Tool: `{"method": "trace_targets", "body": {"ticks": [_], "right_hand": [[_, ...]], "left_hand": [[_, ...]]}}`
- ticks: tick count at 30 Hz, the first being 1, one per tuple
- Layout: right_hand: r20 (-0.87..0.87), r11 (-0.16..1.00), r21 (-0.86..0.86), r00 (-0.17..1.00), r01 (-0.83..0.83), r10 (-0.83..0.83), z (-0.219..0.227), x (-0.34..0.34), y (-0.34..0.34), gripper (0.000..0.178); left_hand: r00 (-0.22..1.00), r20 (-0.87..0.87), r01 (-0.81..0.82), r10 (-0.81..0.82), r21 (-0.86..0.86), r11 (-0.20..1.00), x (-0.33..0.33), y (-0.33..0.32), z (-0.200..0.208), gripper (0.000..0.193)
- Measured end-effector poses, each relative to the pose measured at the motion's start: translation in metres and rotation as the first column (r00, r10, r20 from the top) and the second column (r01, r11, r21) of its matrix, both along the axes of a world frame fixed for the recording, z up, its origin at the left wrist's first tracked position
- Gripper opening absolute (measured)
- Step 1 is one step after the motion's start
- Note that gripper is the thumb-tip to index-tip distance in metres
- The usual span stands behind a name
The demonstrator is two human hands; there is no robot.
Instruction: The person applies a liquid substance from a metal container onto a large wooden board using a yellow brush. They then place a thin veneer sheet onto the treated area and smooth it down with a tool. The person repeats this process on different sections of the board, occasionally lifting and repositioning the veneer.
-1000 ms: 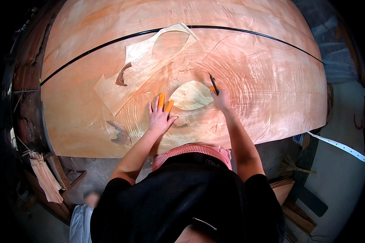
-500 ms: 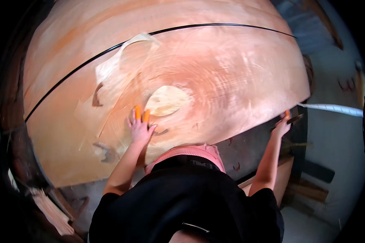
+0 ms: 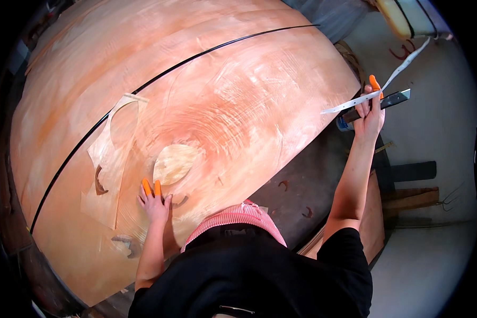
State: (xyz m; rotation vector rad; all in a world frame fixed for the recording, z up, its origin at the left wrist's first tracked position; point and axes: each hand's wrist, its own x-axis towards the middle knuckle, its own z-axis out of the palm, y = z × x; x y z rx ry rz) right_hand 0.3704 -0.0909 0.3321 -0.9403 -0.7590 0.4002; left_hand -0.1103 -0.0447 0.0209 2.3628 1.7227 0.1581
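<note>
So I'm watching from my end, and my left hand (image 3: 156, 208) is resting spread on the big wood-toned surface (image 3: 281, 85), two fingers wearing orange covers (image 3: 146, 186). The pale leaf-shaped piece (image 3: 175, 163) is lying just past those fingertips; I'm not managing to tell if they're touching it. My right hand (image 3: 370, 119) is reaching out past the surface's right edge, curling around a dark utility knife (image 3: 395, 99) with its blade showing. A white strip (image 3: 406, 64) is running across those fingers too, but I can't tell if they're pinching it. Farther left, a pale sheet with an oval cutout (image 3: 107, 159) is lying across from the leaf piece, near a long black strip (image 3: 177, 66).
</note>
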Motion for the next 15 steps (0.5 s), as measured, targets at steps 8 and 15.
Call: {"method": "trace_targets", "body": {"ticks": [8, 15], "right_hand": [[0.012, 0.995, -0.051, 0.996, -0.089, 0.089, 0.011, -0.013, -0.053, 0.035], [0.038, 0.991, -0.115, 0.997, 0.068, -0.065, 0.011, -0.019, -0.073, 0.030]], "left_hand": [[0.999, -0.009, 0.037, -0.037, 0.010, 0.999, 0.007, -0.003, 0.006, 0.062], [0.998, -0.025, 0.056, -0.055, 0.048, 0.997, 0.005, -0.003, 0.006, 0.061]]}}
